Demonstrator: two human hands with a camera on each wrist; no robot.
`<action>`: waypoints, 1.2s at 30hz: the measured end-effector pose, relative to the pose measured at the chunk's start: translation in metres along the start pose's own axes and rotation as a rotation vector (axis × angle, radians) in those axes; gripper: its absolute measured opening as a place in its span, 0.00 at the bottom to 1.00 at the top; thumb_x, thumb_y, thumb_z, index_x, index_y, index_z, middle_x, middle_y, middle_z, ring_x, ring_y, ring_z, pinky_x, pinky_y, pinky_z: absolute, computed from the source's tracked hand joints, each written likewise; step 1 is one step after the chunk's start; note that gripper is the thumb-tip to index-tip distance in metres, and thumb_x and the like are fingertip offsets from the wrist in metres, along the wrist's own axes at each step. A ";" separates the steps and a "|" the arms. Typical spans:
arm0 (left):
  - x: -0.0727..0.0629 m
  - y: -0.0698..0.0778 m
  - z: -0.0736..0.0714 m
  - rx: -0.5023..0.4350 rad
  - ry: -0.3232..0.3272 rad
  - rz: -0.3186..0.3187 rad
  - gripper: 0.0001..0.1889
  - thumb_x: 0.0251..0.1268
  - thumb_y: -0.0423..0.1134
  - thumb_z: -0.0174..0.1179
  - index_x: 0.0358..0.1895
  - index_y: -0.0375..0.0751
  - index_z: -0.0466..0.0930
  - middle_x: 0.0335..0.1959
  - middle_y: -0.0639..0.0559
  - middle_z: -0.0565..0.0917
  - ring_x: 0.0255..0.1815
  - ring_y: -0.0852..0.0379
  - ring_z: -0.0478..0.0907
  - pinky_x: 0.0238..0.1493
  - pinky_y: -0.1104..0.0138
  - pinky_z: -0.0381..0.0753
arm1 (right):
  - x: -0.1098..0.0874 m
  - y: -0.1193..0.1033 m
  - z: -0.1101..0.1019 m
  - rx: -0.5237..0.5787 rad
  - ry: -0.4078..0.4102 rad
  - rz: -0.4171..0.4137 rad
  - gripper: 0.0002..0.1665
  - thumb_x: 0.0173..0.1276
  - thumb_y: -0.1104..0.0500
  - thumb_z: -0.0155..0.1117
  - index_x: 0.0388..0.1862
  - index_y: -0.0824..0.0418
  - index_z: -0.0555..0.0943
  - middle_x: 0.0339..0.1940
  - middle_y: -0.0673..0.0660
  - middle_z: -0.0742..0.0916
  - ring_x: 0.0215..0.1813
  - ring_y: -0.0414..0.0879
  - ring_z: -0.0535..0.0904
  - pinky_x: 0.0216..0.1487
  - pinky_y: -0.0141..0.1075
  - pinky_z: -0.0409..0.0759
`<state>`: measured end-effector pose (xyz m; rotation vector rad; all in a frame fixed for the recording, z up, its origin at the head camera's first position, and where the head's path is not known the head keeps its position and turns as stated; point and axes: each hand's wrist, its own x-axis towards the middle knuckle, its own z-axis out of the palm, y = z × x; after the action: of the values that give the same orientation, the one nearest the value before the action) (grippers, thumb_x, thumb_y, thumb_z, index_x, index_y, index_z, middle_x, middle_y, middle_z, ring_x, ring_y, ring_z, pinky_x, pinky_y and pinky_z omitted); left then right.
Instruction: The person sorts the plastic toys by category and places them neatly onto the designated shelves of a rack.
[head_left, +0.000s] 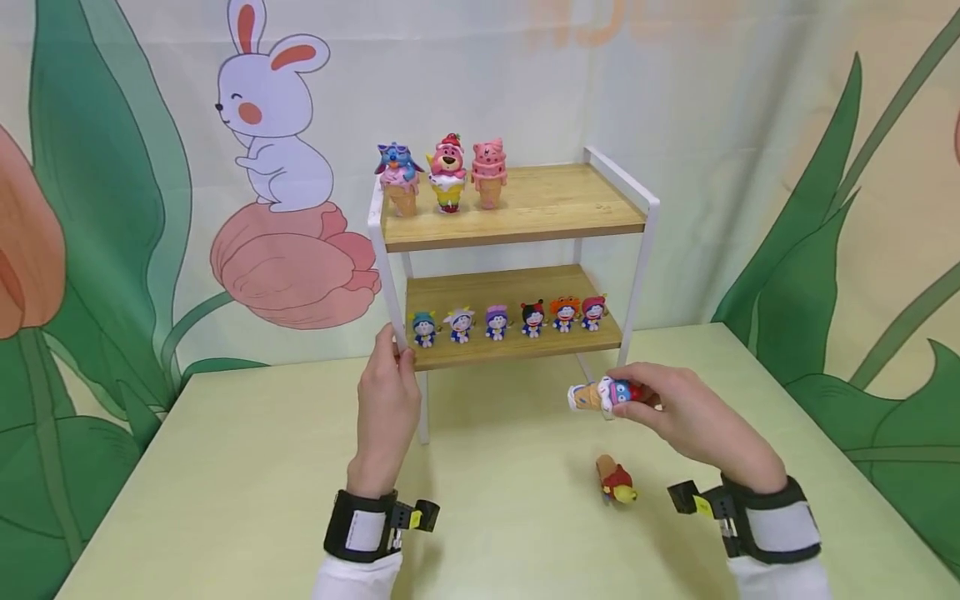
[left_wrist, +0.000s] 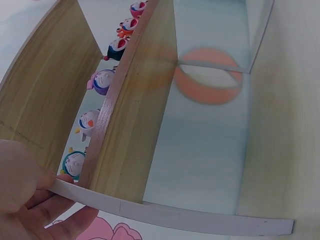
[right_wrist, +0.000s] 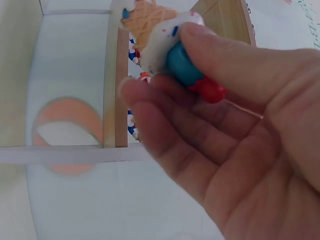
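My left hand (head_left: 386, 408) grips the white front-left post (left_wrist: 120, 206) of a two-tier wooden shelf rack (head_left: 562, 190). In the left wrist view its fingers go behind the post, beside the lower board (left_wrist: 135, 120). Right of the rack, my right hand (head_left: 693, 417) pinches an ice-cream-cone figurine (head_left: 602, 394) by its blue-and-red head. That figurine lies sideways, its cone (right_wrist: 147, 22) pointing away from the palm. Below it on the table lies another cone figurine (head_left: 617, 480), red and yellow, on its side.
Three cone figurines, blue (head_left: 399, 177), pink bear (head_left: 447, 175) and pink (head_left: 489, 173), stand on the top board's left part. Several small blue-and-white figurines (head_left: 496, 322) line the lower board. A printed curtain (head_left: 480, 67) hangs behind the pale table (head_left: 247, 483).
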<state>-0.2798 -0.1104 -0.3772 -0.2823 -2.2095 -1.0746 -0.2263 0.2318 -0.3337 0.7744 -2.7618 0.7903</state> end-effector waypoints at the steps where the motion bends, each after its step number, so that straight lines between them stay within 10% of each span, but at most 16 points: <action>1: 0.000 0.001 0.000 0.000 0.001 -0.003 0.16 0.74 0.28 0.50 0.62 0.30 0.65 0.42 0.36 0.80 0.36 0.46 0.80 0.33 0.58 0.83 | 0.001 0.001 -0.002 -0.001 0.006 -0.005 0.22 0.65 0.61 0.69 0.57 0.64 0.79 0.37 0.47 0.84 0.36 0.40 0.78 0.41 0.36 0.81; 10: -0.002 0.002 0.003 0.004 -0.015 -0.020 0.16 0.74 0.28 0.50 0.62 0.30 0.65 0.41 0.37 0.79 0.35 0.46 0.79 0.33 0.60 0.83 | 0.017 -0.009 -0.042 -0.080 0.040 -0.101 0.19 0.66 0.59 0.69 0.55 0.61 0.80 0.37 0.47 0.85 0.36 0.39 0.79 0.37 0.36 0.80; 21: 0.000 0.003 0.002 0.008 0.008 0.005 0.15 0.74 0.28 0.50 0.60 0.30 0.66 0.38 0.38 0.79 0.31 0.48 0.77 0.28 0.62 0.79 | 0.067 -0.072 -0.135 -0.293 0.055 -0.315 0.24 0.59 0.67 0.73 0.55 0.63 0.79 0.38 0.50 0.85 0.36 0.40 0.78 0.36 0.32 0.80; 36: 0.001 0.002 0.003 0.003 0.004 0.003 0.17 0.73 0.28 0.51 0.62 0.30 0.66 0.42 0.36 0.80 0.36 0.46 0.80 0.35 0.59 0.84 | 0.157 -0.114 -0.189 -0.607 -0.107 -0.236 0.22 0.65 0.63 0.69 0.57 0.66 0.76 0.44 0.66 0.83 0.42 0.58 0.75 0.47 0.47 0.79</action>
<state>-0.2810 -0.1069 -0.3765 -0.2811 -2.2063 -1.0690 -0.2969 0.1815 -0.0770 0.9879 -2.6854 -0.1404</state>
